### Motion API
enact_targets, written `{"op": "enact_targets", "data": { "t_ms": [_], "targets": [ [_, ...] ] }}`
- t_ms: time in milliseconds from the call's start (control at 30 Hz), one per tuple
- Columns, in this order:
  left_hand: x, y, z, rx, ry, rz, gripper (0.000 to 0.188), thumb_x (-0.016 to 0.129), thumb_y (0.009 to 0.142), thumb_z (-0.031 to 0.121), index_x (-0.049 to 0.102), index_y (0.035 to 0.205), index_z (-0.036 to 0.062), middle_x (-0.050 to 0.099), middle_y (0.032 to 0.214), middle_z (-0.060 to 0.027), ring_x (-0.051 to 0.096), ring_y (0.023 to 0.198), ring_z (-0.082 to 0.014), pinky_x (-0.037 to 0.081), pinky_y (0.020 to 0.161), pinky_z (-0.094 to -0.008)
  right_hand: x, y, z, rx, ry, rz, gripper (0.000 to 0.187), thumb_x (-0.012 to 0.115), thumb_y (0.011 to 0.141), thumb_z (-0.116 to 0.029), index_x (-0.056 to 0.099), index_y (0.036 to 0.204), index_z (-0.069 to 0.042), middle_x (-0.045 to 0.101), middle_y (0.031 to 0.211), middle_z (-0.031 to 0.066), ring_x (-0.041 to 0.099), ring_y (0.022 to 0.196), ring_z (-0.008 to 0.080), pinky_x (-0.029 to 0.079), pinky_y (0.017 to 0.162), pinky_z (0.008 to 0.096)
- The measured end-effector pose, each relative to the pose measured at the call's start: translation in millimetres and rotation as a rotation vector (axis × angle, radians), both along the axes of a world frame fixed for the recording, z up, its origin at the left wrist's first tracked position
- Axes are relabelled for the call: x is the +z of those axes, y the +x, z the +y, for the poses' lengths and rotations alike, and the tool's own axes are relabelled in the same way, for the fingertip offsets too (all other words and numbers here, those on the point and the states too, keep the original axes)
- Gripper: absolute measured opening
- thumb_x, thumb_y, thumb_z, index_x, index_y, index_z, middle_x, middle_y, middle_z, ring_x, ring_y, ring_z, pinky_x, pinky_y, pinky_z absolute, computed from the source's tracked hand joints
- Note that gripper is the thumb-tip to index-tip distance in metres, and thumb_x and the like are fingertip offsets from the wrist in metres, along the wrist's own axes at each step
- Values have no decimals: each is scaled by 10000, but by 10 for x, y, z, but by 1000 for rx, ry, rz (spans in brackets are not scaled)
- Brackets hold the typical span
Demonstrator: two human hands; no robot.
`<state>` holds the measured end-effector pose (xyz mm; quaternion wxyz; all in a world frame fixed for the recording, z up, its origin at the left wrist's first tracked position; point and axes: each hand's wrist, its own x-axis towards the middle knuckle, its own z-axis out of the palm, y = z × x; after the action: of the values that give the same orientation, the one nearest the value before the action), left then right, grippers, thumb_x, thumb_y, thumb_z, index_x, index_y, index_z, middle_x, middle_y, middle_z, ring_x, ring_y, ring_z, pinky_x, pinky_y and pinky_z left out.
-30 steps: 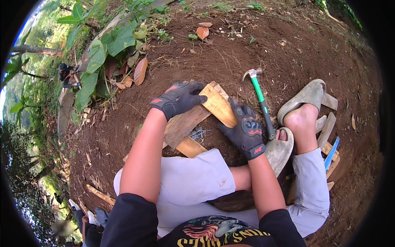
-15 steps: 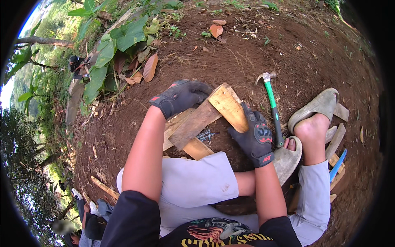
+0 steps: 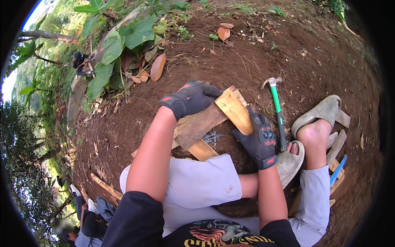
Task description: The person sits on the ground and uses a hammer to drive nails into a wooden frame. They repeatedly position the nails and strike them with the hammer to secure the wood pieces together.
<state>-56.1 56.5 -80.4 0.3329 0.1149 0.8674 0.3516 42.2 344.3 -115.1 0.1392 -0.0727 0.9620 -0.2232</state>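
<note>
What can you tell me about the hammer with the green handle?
The hammer lies flat on the bare brown dirt, just right of the wooden boards. It has a grey metal claw head, pointing away from the person, a bright green shaft and a dark grip at the near end. The gloved right hand is right beside the grip; whether they touch is unclear. A sandalled foot lies to its right.

Left hand (image 3: 191, 98) and right hand (image 3: 259, 138): black work gloves, small red patches, round white mark on the right glove's back. Black short-sleeved shirt with colourful chest print below the gloves. Light grey trousers rolled at the knee. Beige slide sandals (image 3: 319, 113), right of the gloves.
</note>
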Motion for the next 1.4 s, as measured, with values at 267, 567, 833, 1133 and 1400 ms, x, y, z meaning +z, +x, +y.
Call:
{"op": "enact_targets", "data": {
  "t_ms": [267,567,833,1133,1400],
  "targets": [
    [1,2,21,33,-23,-91,571,700,988,441,712,1453,110,715,1429,-175,602,1414,-356,451,1206,-445,88,1,-43,-27,28,-57,916,898,813,-415,537,1604,-124,634,1397,250,636,1285,437,553,1050,533],
    [-51,0,23,-24,-61,-40,545,717,954,365,718,1431,102,750,1357,-175,693,1287,-360,530,1109,-437,156,-35,-98,-34,16,-72,932,918,790,-381,545,1593,-89,647,1365,249,634,1277,420,542,1062,513],
    [-206,33,-22,-77,-31,42,478,615,965,151,707,1433,119,761,1329,-171,708,1250,-372,553,1091,-453,144,-47,-84,-21,10,-68,933,917,792,-386,545,1596,-97,649,1367,250,635,1278,426,541,1065,520],
    [-205,37,-33,-78,-27,25,502,647,974,214,682,1466,120,735,1404,-145,679,1311,-353,524,1137,-436,132,-26,-79,-20,33,-61,939,913,795,-436,547,1603,-130,641,1396,252,632,1296,435,551,1055,531],
    [-27,13,147,31,-93,-164,691,738,954,529,661,1482,89,736,1410,-157,689,1321,-330,517,1139,-427,19,5,2,-8,50,-6,915,897,810,-459,551,1608,-175,657,1350,221,668,1214,419,574,984,531]
  ]
}}
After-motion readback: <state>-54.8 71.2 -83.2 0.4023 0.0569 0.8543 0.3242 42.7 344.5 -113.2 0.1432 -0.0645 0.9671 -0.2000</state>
